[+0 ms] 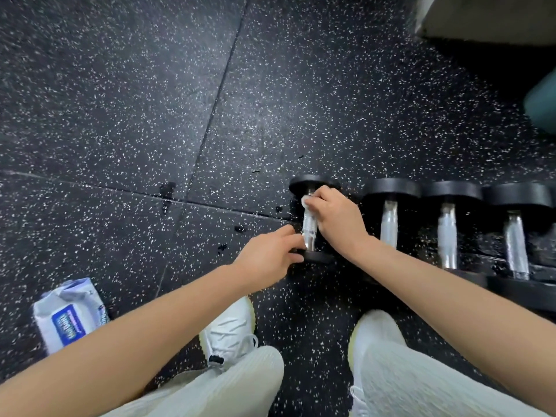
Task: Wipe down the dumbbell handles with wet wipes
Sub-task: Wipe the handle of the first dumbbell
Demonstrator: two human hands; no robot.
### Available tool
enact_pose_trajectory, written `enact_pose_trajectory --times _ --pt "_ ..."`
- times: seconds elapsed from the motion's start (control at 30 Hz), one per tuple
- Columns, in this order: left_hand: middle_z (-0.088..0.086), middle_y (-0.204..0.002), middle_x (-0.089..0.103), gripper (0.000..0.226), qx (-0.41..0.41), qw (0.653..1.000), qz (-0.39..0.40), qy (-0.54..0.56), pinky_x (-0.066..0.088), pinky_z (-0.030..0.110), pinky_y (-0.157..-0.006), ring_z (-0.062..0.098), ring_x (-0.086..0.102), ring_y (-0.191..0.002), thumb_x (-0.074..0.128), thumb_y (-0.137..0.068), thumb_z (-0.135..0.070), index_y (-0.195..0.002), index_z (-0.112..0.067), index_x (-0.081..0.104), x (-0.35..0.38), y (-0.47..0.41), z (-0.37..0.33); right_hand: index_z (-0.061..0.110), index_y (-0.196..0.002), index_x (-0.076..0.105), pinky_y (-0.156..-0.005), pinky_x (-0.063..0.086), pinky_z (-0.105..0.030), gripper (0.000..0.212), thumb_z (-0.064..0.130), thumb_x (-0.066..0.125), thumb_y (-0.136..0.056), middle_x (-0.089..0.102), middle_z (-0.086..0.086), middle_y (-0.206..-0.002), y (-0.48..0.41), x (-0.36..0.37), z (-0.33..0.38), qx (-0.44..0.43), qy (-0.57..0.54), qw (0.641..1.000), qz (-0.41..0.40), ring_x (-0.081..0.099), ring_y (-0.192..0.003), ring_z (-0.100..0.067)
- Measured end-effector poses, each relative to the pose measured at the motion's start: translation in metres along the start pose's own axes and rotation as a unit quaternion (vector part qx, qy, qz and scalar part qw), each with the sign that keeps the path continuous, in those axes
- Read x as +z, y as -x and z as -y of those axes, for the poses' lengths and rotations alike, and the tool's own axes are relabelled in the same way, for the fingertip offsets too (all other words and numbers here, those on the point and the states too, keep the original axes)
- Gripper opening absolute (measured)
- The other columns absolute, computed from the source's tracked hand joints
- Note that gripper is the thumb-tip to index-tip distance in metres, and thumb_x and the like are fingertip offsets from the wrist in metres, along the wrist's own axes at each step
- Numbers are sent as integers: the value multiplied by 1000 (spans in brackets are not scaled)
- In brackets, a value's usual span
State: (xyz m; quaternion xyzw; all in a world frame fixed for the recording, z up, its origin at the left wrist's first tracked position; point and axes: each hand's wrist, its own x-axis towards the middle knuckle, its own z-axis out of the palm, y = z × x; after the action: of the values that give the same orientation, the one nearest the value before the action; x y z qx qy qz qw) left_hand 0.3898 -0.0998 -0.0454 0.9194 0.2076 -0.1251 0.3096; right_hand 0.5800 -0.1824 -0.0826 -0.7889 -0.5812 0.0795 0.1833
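Several black dumbbells with chrome handles lie side by side on the speckled rubber floor. The leftmost dumbbell [310, 227] is the smallest. My right hand [337, 218] grips a white wet wipe [306, 201] wrapped around the far end of its handle. My left hand [270, 257] holds the near weight head of that dumbbell, fingers curled on it beside the handle's near end. A white and blue pack of wet wipes [70, 316] lies on the floor at the lower left.
Three larger dumbbells [448, 233] sit to the right of the small one. My white shoes [231, 326] and pale trousers fill the bottom of the view. A pale bench edge [487, 19] and a teal object [541, 100] stand at the upper right.
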Motion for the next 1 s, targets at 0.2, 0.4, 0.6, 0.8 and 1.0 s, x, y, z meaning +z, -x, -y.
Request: enact_pose_trajectory --times 0.2,0.4,0.6,0.8,1.0 --pt "-11 -105 52 18 6 999 -39 15 51 40 -74 17 60 -83 60 -100 -41 -117 -36 61 4 6 2 20 -102 70 -51 35 -28 21 11 63 -86 57 3 -96 7 -1 -3 -99 37 993 48 52 -83 -21" --pt "-11 -101 55 30 12 999 -36 30 49 37 -74 14 57 -76 65 -94 -58 -110 -33 65 0 3 9 20 -99 72 -55 41 -30 13 14 65 -90 58 3 -97 -8 -1 1 -34 8 999 13 54 -87 -23" --pt "-12 -103 57 22 12 998 -42 43 46 35 -75 11 54 -83 70 -93 -51 -103 -32 65 0 -1 12 23 -98 72 -57 46 -35 15 11 68 -89 57 8 -96 24 -8 9 -111 -39 989 85 53 -84 -17" --pt "-10 -98 55 22 9 997 -49 53 37 33 -69 9 49 -81 74 -92 -47 -100 -28 67 0 0 15 20 -98 75 -62 53 -41 11 21 66 -94 59 3 -95 -7 -8 11 -28 -37 998 30 57 -86 -23" --pt "-10 -93 53 22 1 996 -52 71 47 36 -73 14 56 -80 78 -89 -45 -98 -29 66 1 3 20 21 -95 77 -66 50 -32 13 10 74 -88 63 8 -93 27 -19 13 -119 -89 980 133 61 -83 -18"
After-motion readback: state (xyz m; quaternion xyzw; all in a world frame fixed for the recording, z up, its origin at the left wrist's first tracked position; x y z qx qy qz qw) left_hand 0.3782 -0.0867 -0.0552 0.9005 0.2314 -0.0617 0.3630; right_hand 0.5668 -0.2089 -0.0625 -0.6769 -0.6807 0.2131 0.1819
